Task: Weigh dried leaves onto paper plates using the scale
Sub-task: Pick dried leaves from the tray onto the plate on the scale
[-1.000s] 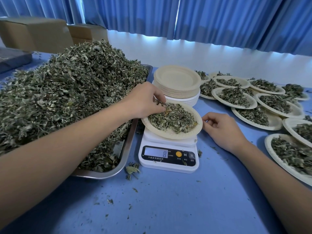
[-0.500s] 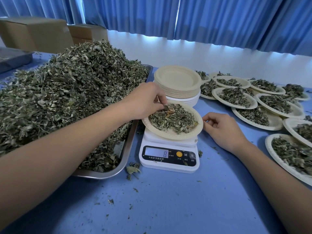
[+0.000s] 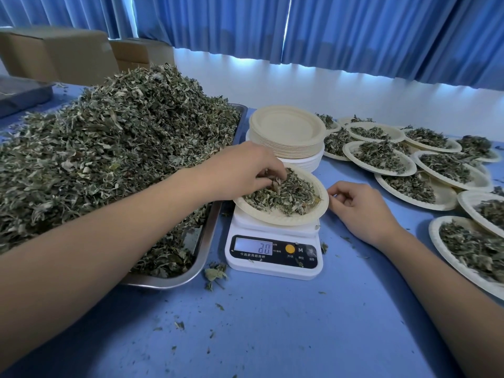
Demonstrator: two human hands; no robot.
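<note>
Head | left hand [image 3: 240, 170] pinches crumbly dried leaves [image 3: 289, 199] | round paper plate [image 3: 275, 219]

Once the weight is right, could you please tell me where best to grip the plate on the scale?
Take the plate by its bare right rim, which overhangs the scale, coming from the right with fingers underneath and thumb on top. The tray and left hand crowd its left side. Keep it level: the leaves lie loose.
</note>
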